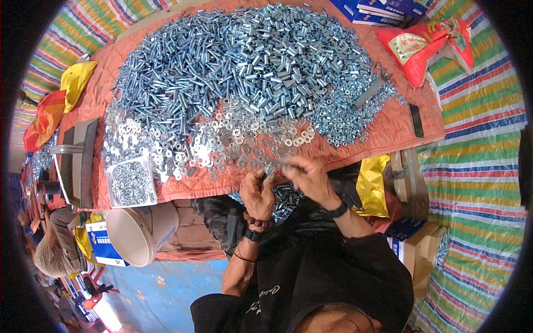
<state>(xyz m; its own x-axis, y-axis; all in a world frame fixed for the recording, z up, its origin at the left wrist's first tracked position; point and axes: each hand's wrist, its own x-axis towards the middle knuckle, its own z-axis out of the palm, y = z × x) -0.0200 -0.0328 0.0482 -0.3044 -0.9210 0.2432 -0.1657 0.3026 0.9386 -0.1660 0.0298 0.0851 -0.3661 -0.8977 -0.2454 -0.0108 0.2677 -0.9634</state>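
Near the front edge of the table, my left hand is closed, thumb and fingers pinching a small silvery metal fastener; its exact kind is too small to tell. My right hand is just to the right, its fingertips reaching toward the fastener and smeared by motion. Loose flat washers lie directly beyond both hands. Farther back rises a large heap of bolts on the left and metal sleeves in the middle. Hex nuts are spread at the right.
A white tray of small rings sits at the table's front left, above a beige bucket. Beside them stands a grey metal scoop. A dark flat bar and a red bag are at right. More metal pieces lie below my hands.
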